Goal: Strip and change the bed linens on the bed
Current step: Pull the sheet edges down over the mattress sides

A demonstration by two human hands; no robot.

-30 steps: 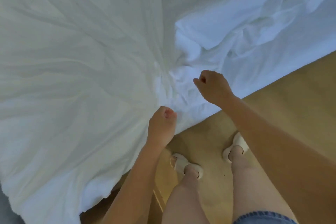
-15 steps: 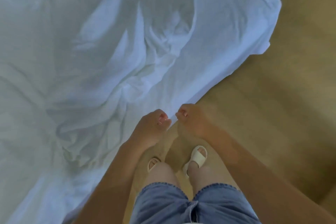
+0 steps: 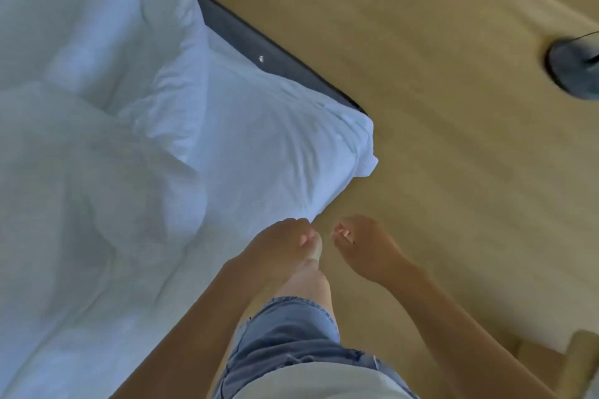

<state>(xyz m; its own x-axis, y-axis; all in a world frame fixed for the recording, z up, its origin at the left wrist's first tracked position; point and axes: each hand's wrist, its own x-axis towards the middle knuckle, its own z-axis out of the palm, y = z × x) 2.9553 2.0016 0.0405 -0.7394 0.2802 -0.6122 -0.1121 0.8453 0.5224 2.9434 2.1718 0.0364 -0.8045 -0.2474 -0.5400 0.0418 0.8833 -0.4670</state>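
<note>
A crumpled white sheet (image 3: 136,146) covers the bed and fills the left of the head view; its corner (image 3: 363,146) hangs over the bed's corner. My left hand (image 3: 282,246) is at the sheet's near edge with its fingers curled, gripping the fabric there. Just to its right, my right hand (image 3: 363,246) hovers over the floor, off the sheet, fingers curled with nothing visible in them. The frame is blurred by motion.
A dark grey mattress edge (image 3: 256,42) shows beyond the sheet. Light wooden floor (image 3: 453,172) lies to the right. A dark round base with a cable (image 3: 573,71) stands at the far right, and a pale wooden piece of furniture (image 3: 583,363) at the lower right.
The view has swung right toward the bed's corner and the floor. My hands have come off the middle of the sheet to its edge, and my right hand is now over the floor.
</note>
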